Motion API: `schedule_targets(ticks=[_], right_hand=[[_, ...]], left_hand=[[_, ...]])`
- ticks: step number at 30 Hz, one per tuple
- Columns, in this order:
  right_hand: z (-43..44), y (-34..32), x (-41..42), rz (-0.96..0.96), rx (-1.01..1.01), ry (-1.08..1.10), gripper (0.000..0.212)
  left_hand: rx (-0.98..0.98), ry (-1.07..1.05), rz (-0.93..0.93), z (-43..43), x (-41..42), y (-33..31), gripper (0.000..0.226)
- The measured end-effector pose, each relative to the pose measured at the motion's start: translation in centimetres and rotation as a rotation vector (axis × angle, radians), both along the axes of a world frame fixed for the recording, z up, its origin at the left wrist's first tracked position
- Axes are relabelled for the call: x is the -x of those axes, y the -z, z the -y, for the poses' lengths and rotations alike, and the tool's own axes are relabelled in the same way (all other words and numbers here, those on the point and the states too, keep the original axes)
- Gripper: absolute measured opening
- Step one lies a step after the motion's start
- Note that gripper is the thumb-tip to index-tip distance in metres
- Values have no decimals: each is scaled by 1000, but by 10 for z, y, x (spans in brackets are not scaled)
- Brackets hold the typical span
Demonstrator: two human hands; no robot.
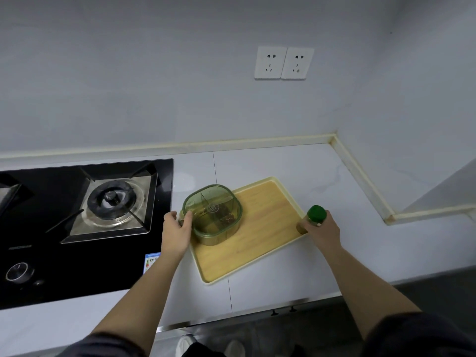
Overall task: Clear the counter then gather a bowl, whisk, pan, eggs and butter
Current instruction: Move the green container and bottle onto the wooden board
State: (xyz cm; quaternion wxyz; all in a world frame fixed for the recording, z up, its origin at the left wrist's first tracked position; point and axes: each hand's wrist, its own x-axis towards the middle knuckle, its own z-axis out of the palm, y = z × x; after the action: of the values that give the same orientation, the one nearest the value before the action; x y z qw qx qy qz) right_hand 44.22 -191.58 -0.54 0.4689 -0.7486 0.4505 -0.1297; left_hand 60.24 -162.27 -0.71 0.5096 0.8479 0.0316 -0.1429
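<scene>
A wooden tray (260, 228) with a pale rim lies on the white counter (283, 166). On its left end stands a green see-through spice box (213, 215) with inner compartments. My left hand (176, 234) holds the tray's left edge, its thumb against the box's side. My right hand (322, 229) grips a small jar with a green lid (316, 215) at the tray's right edge; the jar body is mostly hidden by my fingers.
A black gas hob (85, 228) with a burner (114, 199) and a knob (18, 271) fills the counter's left part. Two wall sockets (283, 63) sit above. The counter ends in a corner at the right, with a raised seam (360, 176).
</scene>
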Motion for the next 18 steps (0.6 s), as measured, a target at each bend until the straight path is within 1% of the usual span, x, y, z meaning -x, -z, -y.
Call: schedule_targets(ticks=[2, 6, 8, 9, 12, 16, 18], right_hand=[[0, -1, 0, -1, -16, 3, 31], [2, 1, -2, -13, -2, -8, 29], [2, 2, -3, -15, 5, -6, 28], [1, 3, -3, -13, 3, -4, 28], [0, 6, -3, -7, 18, -1, 33], [1, 6, -4, -26, 26, -2, 35], [1, 6, -4, -24, 35, -1, 35]], left_hand=[[-29, 0, 151, -4, 17, 1, 63], [-327, 130, 564, -20, 55, 16, 53], [-406, 203, 684, -28, 64, 23, 43], [-442, 250, 696, -32, 65, 27, 39], [-517, 452, 655, -38, 64, 37, 40], [-472, 686, 542, -42, 64, 51, 47], [-450, 770, 552, -44, 62, 56, 47]])
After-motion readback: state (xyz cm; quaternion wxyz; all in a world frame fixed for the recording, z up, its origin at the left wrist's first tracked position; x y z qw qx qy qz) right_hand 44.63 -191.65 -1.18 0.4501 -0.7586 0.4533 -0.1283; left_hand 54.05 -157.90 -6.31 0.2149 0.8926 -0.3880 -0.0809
